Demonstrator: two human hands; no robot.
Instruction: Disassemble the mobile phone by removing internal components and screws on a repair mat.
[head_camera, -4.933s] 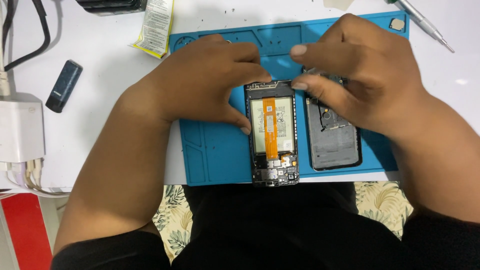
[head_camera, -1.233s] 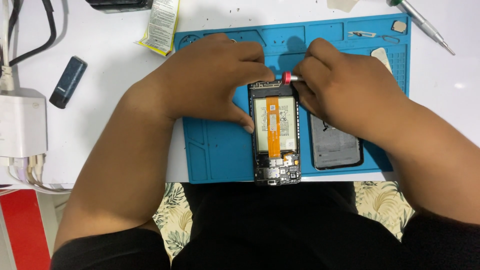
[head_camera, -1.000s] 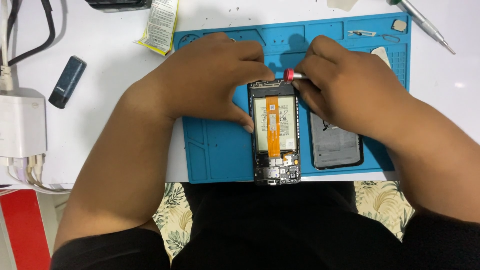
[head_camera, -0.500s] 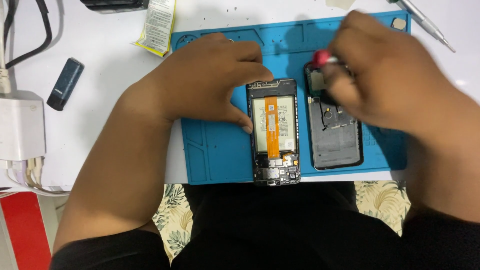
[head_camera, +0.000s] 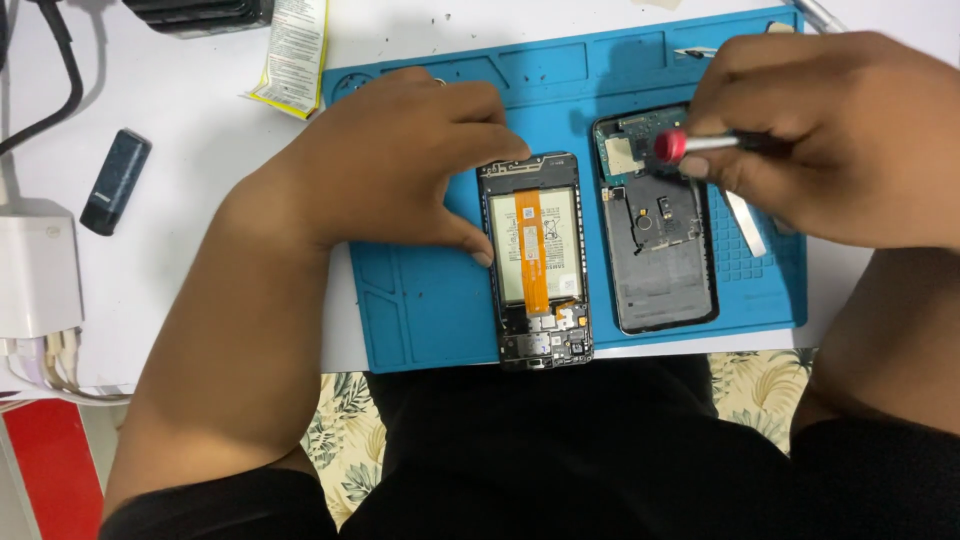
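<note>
An opened phone (head_camera: 536, 262) with an orange flex cable down its middle lies on a blue work mat (head_camera: 430, 300). My left hand (head_camera: 400, 160) rests on the mat and steadies the phone's upper left edge with finger and thumb. My right hand (head_camera: 830, 130) grips a small screwdriver (head_camera: 690, 145) with a red cap, held sideways above the dark back cover (head_camera: 662, 235). A green circuit board (head_camera: 628, 150) lies on the cover's top end.
A white flat tool (head_camera: 748, 222) lies on the mat right of the cover. A dark small stick-shaped device (head_camera: 115, 181), a white charger block (head_camera: 38, 270), black cables and a yellow-edged leaflet (head_camera: 293, 55) sit on the white table at left.
My right hand has pulled the screwdriver away from the top of the opened phone and moved right, over the back cover. The left hand has stayed on the phone.
</note>
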